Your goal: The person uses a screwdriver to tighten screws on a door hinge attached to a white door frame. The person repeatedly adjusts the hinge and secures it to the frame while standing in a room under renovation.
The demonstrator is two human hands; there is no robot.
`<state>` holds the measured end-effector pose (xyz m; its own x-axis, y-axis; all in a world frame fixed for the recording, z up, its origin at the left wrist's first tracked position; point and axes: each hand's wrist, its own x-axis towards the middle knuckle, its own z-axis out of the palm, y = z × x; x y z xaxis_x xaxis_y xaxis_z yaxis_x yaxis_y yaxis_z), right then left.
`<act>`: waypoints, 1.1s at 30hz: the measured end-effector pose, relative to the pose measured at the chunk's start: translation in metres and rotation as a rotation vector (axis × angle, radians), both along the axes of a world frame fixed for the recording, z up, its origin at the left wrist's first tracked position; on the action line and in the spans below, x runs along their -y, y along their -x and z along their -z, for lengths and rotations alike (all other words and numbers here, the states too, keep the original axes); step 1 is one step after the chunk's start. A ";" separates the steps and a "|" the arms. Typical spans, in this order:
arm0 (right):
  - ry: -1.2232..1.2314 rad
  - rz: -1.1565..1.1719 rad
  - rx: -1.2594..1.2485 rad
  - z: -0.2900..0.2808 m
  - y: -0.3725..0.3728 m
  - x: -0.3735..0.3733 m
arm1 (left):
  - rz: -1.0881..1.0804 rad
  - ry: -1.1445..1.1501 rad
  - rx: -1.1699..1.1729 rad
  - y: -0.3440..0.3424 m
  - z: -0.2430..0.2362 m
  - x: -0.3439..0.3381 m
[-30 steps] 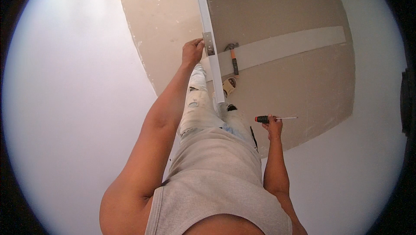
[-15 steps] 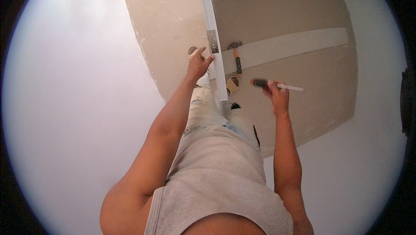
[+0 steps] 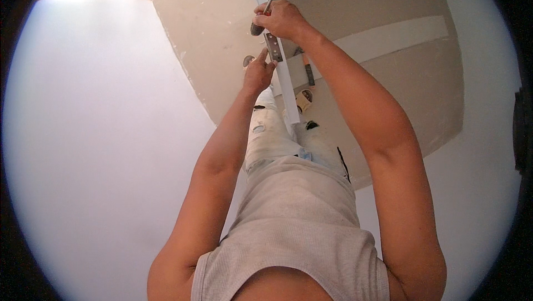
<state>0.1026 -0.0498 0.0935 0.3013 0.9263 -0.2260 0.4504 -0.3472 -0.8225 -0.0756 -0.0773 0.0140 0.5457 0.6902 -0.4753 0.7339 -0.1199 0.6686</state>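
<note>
A narrow white panel edge (image 3: 286,87) runs away from me between my legs, with a grey metal hinge (image 3: 273,48) on it. The thumb and forefinger of my left hand (image 3: 259,74) press at the hinge's near end and left side. Just beyond it, my right hand (image 3: 284,19) grips a screwdriver (image 3: 257,29) by its dark handle. The metal shaft points up and away from the hinge. Screw holes or heads show on the hinge, too small to tell which.
On the floor right of the panel lies a hammer (image 3: 309,72) with an orange and black handle, its head partly hidden. A pale strip (image 3: 383,37) crosses the floor there. My shoes (image 3: 304,101) stand either side of the panel edge. A large white surface (image 3: 111,118) rises at left.
My right hand has swung from the right side up and left to the panel edge, bringing the screwdriver beyond the hinge. My left hand has stayed at the hinge, shifting slightly.
</note>
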 end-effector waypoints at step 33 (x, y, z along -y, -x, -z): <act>0.145 -0.032 -0.087 -0.002 0.003 0.009 | -0.007 -0.064 0.001 -0.001 0.003 0.009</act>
<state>0.0993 -0.0589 0.0956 0.2460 0.8908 -0.3821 0.3925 -0.4520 -0.8010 -0.0746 -0.0859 0.0112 0.5408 0.7232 -0.4296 0.7345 -0.1571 0.6601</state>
